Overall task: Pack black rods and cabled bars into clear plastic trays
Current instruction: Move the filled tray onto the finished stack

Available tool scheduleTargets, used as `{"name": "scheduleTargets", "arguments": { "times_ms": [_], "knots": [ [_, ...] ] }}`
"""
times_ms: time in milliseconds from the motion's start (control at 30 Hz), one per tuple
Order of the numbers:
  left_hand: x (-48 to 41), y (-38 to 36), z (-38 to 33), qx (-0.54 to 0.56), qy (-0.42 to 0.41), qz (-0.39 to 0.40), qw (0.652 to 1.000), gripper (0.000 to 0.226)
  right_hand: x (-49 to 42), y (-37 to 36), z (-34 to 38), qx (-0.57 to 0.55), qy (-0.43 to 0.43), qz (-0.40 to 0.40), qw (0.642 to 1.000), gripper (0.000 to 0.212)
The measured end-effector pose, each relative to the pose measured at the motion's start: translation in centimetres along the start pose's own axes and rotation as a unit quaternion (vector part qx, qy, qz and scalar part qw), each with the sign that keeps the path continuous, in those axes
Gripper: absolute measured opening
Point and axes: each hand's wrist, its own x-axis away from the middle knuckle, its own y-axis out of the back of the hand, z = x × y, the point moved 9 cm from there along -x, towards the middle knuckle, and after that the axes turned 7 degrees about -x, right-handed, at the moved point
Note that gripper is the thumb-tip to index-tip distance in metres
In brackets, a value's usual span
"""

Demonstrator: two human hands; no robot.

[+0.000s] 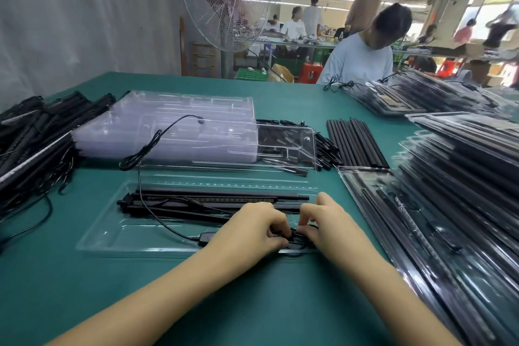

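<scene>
A clear plastic tray (112, 229) lies open on the green table in front of me, its lid (224, 174) folded back. Black rods and a cabled bar (213, 199) lie in its upper slots. A thin black cable (153, 216) loops from the bar up over the lid and back down to a small inline switch (206, 238). My left hand (252, 226) and my right hand (320, 223) meet at the tray's lower right, and both pinch a coiled bundle of that cable (293, 234).
A stack of empty clear trays (174, 126) stands behind. Loose black rods (355, 142) lie at the right of it, cabled bars (36, 135) are heaped at far left, and packed trays (449, 191) are piled at right. A person sits across the table; a fan (224, 0) stands behind.
</scene>
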Motion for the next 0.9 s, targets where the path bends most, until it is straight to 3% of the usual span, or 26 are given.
{"name": "scheduleTargets", "arguments": {
  "times_ms": [100, 367, 567, 733, 900],
  "knots": [
    [-0.2, 0.1, -0.7, -0.063, -0.021, 0.014, 0.998, 0.014, -0.2, 0.0, -0.1, -0.01, -0.015, 0.018, 1.0, 0.007],
    [0.5, -0.8, -2.0, -0.227, -0.094, 0.067, 0.967, 0.026, 0.6, 1.3, -2.3, -0.129, -0.105, 0.13, 0.978, 0.026],
    [3.2, -2.3, -2.3, -0.245, -0.117, 0.112, 0.956, 0.047, 0.4, 1.6, -1.9, -0.145, -0.097, 0.107, 0.979, 0.03],
    [3.6, -2.3, -2.4, -0.273, -0.085, 0.064, 0.956, 0.049, -0.3, 1.1, -0.6, -0.058, -0.089, 0.15, 0.983, 0.029],
    [4.4, -4.2, -3.1, -0.329, -0.012, 0.09, 0.94, 0.074, -0.4, 0.2, 0.7, 0.041, -0.069, 0.176, 0.981, 0.045]
  ]
}}
